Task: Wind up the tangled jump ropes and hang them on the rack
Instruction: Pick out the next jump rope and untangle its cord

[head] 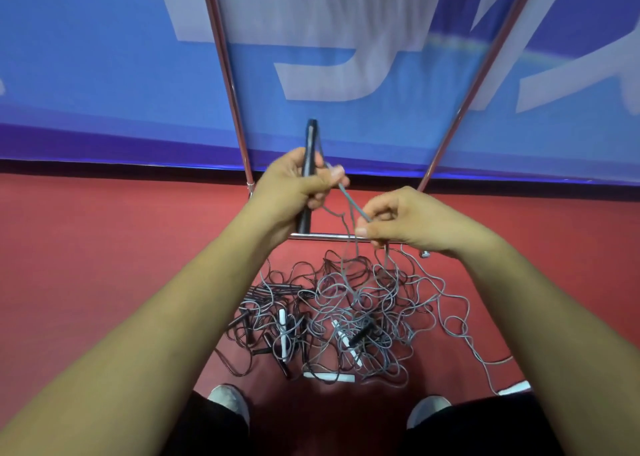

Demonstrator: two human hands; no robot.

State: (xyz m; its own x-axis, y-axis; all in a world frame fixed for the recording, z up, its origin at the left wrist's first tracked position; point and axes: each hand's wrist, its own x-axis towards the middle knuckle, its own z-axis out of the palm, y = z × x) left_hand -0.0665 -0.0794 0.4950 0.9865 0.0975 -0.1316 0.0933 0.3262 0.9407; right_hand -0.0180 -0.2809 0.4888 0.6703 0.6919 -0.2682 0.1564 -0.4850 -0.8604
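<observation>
we're looking down over both forearms, and the left hand (294, 187) is up in front of us with its fingers curled round a black handle (309, 144), which stands nearly upright, its top poking out above the fist and its lower end showing below the palm. whether that is one handle or two pressed together, we can't tell. from the left fingertips a grey cord (349, 197) slants down to the right hand (412, 223), which pinches it between thumb and curled fingers, just beside and a little lower than the left. below the right hand thin strands hang down to the tangle of jump ropes (360, 303) lying on the red floor (104, 255) between us and the rack (227, 75). that heap is a mess of grey and dark loops, with white handles (329, 377) and several black ones mixed in, and one grey strand wanders off to the right. the rack's two shiny poles rise on either side of the hands, and its base bar (323, 237) runs across the floor right behind them. a blue banner (86, 57) with large pale lettering fills the wall behind. at the bottom edge we catch the toes of two grey shoes (228, 400), one each side of the heap.
</observation>
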